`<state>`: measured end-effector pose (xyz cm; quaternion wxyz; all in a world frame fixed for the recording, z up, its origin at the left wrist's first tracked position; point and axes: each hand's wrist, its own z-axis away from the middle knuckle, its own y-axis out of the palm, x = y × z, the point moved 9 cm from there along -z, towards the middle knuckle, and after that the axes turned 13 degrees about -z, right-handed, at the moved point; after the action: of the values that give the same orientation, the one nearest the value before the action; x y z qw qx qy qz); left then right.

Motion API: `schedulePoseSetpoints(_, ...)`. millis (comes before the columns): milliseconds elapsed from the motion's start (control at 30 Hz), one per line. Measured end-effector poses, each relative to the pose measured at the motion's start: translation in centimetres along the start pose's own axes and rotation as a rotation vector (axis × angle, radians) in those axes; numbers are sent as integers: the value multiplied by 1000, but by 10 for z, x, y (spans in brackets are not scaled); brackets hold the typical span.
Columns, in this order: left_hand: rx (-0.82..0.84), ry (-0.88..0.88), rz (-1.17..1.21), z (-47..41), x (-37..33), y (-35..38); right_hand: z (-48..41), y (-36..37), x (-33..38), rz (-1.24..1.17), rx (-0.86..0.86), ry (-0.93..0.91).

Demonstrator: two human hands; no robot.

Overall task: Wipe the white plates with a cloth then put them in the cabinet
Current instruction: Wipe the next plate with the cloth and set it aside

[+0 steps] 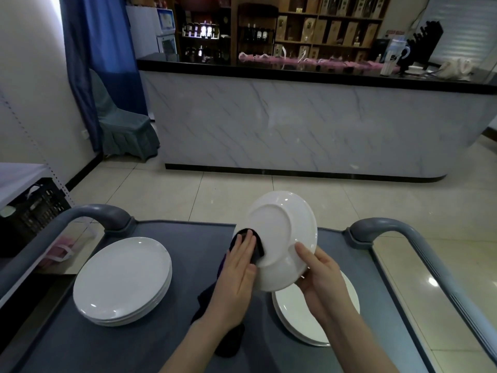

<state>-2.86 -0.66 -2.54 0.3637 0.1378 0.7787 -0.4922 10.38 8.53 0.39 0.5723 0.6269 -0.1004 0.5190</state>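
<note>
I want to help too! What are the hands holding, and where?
The right hand grips the round white ceramic plate by its lower rim; the left hand presses a dark cloth flat against its underside.

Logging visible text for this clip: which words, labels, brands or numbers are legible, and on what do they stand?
Nothing here is legible.
Blue panel on the white fridge: print blurred.
Bottle labels on the dark rack: too small.
Boxes on the wooden shelves: markings blurred.
Red sign on the far wall: too small.
Held plate and stacked plates: no marking shows.
</note>
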Motion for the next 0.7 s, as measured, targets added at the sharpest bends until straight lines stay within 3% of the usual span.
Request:
schedulePoseSetpoints(100,21,86,20,15,-26,14,-5,-5,1,-50,-33,10)
schedulePoseSetpoints(333,69,222,-184,-3,-61,24,2,-14,-19,-116,-47,110)
schedulePoseSetpoints(567,-6,94,-200,3,-17,27,0,-34,-7,-171,-102,78)
schedulePoseSetpoints(700,47,8,-247,24,11,38,-6,-41,0,-158,-93,73)
